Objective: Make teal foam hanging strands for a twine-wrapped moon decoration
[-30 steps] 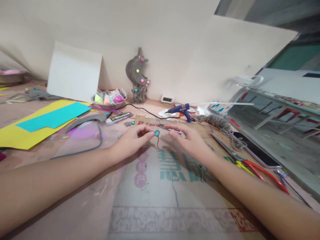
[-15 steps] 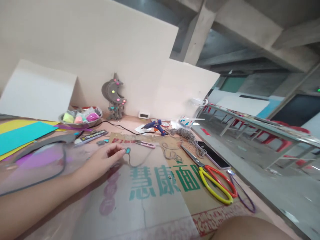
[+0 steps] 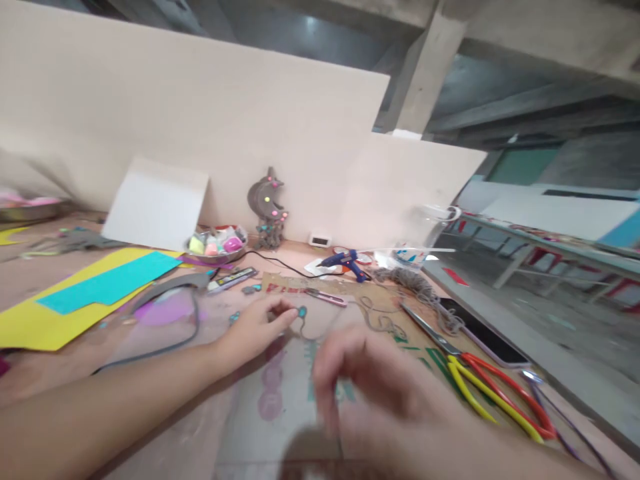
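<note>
My left hand (image 3: 263, 327) is closed over the plastic-covered cardboard, thumb and fingertips pinching the edge of a small teal piece (image 3: 302, 311). A thin grey string (image 3: 304, 330) runs from that piece and curves to the right. In front of it, close to the camera, my right hand (image 3: 380, 387) hovers over the clear sheet (image 3: 245, 427) with its fingers curled. Motion blurs those fingers, and whether anything is between them cannot be made out. Beyond the hands lies a pink craft knife (image 3: 327, 298).
Scissors with red and yellow handles (image 3: 500, 390) and a phone (image 3: 490, 337) lie on the right, near grey yarn (image 3: 415, 287). Behind stand a blue glue gun (image 3: 345, 261), a bowl of coloured clay (image 3: 217, 257) and a moon-shaped ornament (image 3: 265, 200). Coloured sheets (image 3: 105, 283) lie left.
My right hand has come into view from the lower right, over the sheet. My left hand keeps its pinch on the teal piece. The view has swung left.
</note>
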Available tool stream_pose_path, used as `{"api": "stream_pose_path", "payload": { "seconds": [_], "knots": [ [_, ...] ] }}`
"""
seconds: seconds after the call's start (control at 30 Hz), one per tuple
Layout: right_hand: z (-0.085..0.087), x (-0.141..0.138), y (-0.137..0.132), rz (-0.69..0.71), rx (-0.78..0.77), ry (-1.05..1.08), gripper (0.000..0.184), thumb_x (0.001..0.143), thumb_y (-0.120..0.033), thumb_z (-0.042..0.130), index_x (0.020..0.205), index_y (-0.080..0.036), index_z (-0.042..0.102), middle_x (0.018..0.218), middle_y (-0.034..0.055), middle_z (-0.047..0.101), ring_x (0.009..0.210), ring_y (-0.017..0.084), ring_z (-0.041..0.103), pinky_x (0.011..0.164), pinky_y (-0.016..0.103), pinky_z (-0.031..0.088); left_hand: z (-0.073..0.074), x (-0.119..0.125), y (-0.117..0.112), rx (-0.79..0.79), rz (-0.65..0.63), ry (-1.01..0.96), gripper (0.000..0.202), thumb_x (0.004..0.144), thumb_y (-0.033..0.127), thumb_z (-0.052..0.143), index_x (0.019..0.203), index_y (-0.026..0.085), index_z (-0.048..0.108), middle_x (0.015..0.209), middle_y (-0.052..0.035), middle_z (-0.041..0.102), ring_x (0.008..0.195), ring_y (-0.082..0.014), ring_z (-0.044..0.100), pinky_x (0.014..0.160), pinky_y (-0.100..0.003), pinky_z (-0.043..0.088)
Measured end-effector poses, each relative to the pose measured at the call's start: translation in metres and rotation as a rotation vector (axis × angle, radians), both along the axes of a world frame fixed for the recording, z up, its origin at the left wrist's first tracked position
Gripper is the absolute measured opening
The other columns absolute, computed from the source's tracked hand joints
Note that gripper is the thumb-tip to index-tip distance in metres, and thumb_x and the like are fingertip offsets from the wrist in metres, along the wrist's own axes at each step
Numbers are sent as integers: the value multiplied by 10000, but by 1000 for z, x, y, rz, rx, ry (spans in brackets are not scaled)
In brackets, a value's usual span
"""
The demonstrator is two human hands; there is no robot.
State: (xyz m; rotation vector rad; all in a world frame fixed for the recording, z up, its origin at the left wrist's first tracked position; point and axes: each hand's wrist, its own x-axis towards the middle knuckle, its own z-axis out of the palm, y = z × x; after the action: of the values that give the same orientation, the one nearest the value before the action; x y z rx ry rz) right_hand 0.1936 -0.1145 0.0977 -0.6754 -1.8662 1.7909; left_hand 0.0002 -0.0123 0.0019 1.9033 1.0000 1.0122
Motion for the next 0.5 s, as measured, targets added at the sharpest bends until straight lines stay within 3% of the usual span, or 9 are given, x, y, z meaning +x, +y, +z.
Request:
{"api": "stream_pose_path", "payload": {
  "seconds": [0.03, 0.1, 0.13, 0.27, 0.33, 0.5],
  "knots": [
    [-10, 3, 17, -108, 79, -7, 325, 808, -343, 616, 1125, -298, 563, 1147, 34, 623, 1092, 197, 569, 984, 403, 446, 1, 0, -1, 17, -19, 13, 218, 864, 377, 507, 818, 195, 616, 811, -26, 646, 813, -188, 590, 738, -280, 439],
    [-36, 8, 50, -634, 530, -128, 319, 808, -374, 630, 1092, -241, 568, 1137, 75, 615, 1095, 216, 553, 1033, 451, 385, 4, 0, -2, 57, -21, 13, 207, 871, 344, 492, 792, 186, 599, 787, -25, 632, 785, -176, 578, 727, -276, 439],
    [-48, 10, 64, -686, 597, -223, 375, 806, -394, 629, 1131, -223, 554, 1188, 98, 597, 1131, 238, 539, 1038, 484, 371, 4, 0, -2, 58, -9, 4, 199, 869, 333, 494, 785, 183, 594, 777, -24, 629, 775, -172, 574, 722, -274, 440],
    [-81, 11, 91, -601, 525, -337, 465, 813, -447, 607, 1201, -196, 554, 1237, 120, 605, 1179, 262, 540, 1025, 491, 396, 6, -1, -2, 58, -7, -21, 179, 859, 319, 511, 781, 181, 596, 802, -31, 653, 777, -170, 586, 722, -276, 450],
    [-86, 8, 91, -558, 473, -317, 418, 801, -436, 626, 1140, -192, 606, 1191, 110, 640, 1132, 260, 576, 1000, 470, 423, 6, 0, -4, 80, -27, -17, 187, 855, 325, 523, 770, 182, 608, 803, -31, 664, 773, -171, 592, 716, -277, 453],
    [-87, -1, 86, -547, 271, -200, 258, 791, -429, 625, 851, -178, 643, 804, 43, 702, 766, 190, 658, 763, 352, 518, 8, -1, -7, 121, -73, 65, 204, 838, 346, 553, 759, 180, 641, 771, -29, 673, 746, -175, 596, 688, -278, 440]
  ]
}}
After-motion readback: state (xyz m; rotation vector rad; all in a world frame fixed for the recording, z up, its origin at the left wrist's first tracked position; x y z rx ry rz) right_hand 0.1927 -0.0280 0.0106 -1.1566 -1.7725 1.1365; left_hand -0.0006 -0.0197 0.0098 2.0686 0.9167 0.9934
